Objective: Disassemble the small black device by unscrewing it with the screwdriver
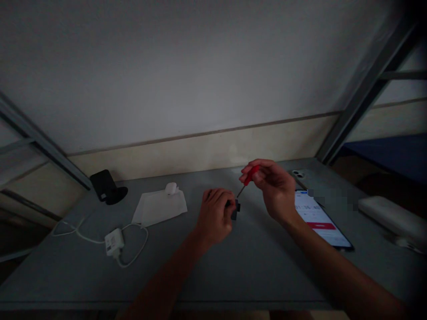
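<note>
My right hand (275,186) is closed around the red handle of a screwdriver (251,174). Its thin metal shaft slants down and to the left. The tip meets or hovers just above a small dark block-shaped part (235,210); whether they touch I cannot tell. That part is gripped by my left hand (215,215), whose curled fingers cover most of it. The part's exact kind is not clear in the dim light.
A lit phone (322,222) showing a timer lies by my right forearm. Left on the grey table (187,275) are a white sheet (156,209) with a white earbud case (171,188), a charger (114,241) with cable, and a black stand (107,186). A white box-like object (393,218) lies far right.
</note>
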`<state>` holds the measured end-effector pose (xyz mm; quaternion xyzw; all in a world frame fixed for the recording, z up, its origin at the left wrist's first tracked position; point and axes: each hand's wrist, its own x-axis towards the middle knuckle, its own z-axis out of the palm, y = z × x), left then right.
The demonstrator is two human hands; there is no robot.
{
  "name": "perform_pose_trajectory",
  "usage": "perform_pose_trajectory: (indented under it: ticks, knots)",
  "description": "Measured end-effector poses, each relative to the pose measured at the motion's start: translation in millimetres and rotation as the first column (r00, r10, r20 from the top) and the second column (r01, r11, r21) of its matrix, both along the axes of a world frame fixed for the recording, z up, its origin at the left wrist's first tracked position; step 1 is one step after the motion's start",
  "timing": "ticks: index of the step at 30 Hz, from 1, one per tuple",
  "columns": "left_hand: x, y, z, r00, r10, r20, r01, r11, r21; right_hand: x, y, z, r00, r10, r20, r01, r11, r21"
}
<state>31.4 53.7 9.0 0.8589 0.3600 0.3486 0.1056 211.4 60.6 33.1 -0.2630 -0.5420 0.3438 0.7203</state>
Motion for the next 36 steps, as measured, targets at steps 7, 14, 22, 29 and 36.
perform_pose_trajectory:
  ticks: [7, 14, 22, 29, 36]
  knots:
    - [-87, 45, 35.1, 0.937, 0.286, -0.2, -0.289, 0.957, 0.015, 9, 13, -6.6, 0.996, -0.086, -0.032, 0.085, 0.996, -0.015]
    - [-185, 71, 15.0, 0.71, 0.349, -0.612, -0.628, 0.707, -0.325, -5, 6, -6.2, 0.999, -0.029, 0.02, 0.03, 0.998, -0.05]
    - [-138, 52, 35.4, 0.927, 0.275, -0.254, -0.358, 0.849, -0.388, -10, 5, -4.8, 0.998, -0.059, 0.034, 0.061, 0.997, -0.048]
    - [-73, 46, 12.9, 0.987, -0.101, 0.128, 0.154, 0.838, -0.524, -12, 1, -3.8, 0.993, -0.087, 0.086, 0.091, 0.995, -0.043]
    - [-27, 34, -24.4, 0.941, -0.065, 0.332, 0.243, 0.814, -0.528, -17, -5, -3.0, 0.992, -0.046, 0.118, 0.053, 0.997, -0.05]
